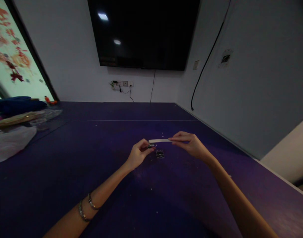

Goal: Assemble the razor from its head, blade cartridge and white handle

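Note:
My left hand (139,152) pinches a small shiny dark cylinder (151,145) between thumb and fingers; its exact kind is too small to tell. Between the fingers of my right hand (188,143) is one end of a flat pale stick (159,140), like a craft stick. The stick lies level, its free end just above the cylinder; whether they touch I cannot tell. Below both, a small dark rectangular piece with metallic-looking parts (159,153) rests on the purple surface (111,185).
White crumbs (162,135) dot the surface. Clear plastic bags (14,140) and dark blue cloth (20,105) lie at the far left, near an orange object (50,101). Behind are a wall-mounted television (146,33) and a hanging black cable (208,59).

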`<state>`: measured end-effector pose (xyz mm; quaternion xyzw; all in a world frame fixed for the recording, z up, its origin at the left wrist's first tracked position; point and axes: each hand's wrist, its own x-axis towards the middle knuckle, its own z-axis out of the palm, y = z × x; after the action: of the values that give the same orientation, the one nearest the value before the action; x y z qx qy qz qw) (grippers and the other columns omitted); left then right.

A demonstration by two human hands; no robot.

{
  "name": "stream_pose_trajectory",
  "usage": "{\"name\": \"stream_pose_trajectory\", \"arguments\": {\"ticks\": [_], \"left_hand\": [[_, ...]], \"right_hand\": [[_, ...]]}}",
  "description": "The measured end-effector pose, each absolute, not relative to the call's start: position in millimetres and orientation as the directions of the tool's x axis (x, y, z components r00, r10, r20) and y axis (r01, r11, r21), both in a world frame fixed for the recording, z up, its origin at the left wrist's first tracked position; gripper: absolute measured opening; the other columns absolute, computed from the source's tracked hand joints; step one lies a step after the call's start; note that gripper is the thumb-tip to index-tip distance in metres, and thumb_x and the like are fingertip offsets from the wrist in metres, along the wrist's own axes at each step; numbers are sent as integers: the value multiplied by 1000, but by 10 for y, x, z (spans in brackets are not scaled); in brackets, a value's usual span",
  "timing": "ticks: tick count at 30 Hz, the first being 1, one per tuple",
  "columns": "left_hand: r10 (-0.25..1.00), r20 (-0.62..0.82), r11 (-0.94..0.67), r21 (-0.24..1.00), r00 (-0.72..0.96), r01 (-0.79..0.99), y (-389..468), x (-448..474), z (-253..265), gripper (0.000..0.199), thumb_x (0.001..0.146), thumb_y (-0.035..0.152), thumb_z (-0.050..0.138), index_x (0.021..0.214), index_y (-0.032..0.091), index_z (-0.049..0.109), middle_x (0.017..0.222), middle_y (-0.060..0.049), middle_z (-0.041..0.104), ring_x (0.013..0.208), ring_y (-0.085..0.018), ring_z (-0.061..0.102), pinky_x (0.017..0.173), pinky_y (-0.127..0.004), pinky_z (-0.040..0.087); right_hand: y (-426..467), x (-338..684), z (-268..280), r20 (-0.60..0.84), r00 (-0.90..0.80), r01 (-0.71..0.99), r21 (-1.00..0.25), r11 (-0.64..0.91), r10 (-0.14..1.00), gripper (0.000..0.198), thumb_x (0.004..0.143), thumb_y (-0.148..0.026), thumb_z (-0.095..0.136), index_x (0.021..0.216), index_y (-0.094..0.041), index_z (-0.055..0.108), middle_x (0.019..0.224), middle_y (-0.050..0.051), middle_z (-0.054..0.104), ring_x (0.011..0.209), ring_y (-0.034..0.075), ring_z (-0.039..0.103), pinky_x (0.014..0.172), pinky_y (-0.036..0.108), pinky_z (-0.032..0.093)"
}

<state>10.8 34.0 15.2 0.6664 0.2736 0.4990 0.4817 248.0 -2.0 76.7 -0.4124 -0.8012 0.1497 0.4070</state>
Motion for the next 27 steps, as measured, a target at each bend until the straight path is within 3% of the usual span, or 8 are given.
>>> {"name": "stream_pose_trajectory", "arguments": {"ticks": [21, 27], "left_hand": [[848, 411, -398, 911, 336, -109, 361, 78, 178, 20, 71, 26, 70, 74, 17, 52, 79, -3, 69, 77, -16, 65, 76, -31, 49], [846, 414, -413, 907, 337, -79, 332, 72, 177, 20, 71, 27, 70, 74, 16, 53, 77, -3, 69, 74, -16, 64, 71, -29, 49]], "right_hand": [[22, 2520, 649, 550, -269, 527, -603, 599, 791, 22, 79, -33, 61, 98, -27, 71, 89, 6, 65, 84, 18, 59, 76, 33, 47], [39, 2556, 640, 516, -342, 481, -622, 618, 786, 22, 78, -34, 63, 98, -27, 71, 89, 5, 65, 83, 16, 59, 74, 31, 47]]}}
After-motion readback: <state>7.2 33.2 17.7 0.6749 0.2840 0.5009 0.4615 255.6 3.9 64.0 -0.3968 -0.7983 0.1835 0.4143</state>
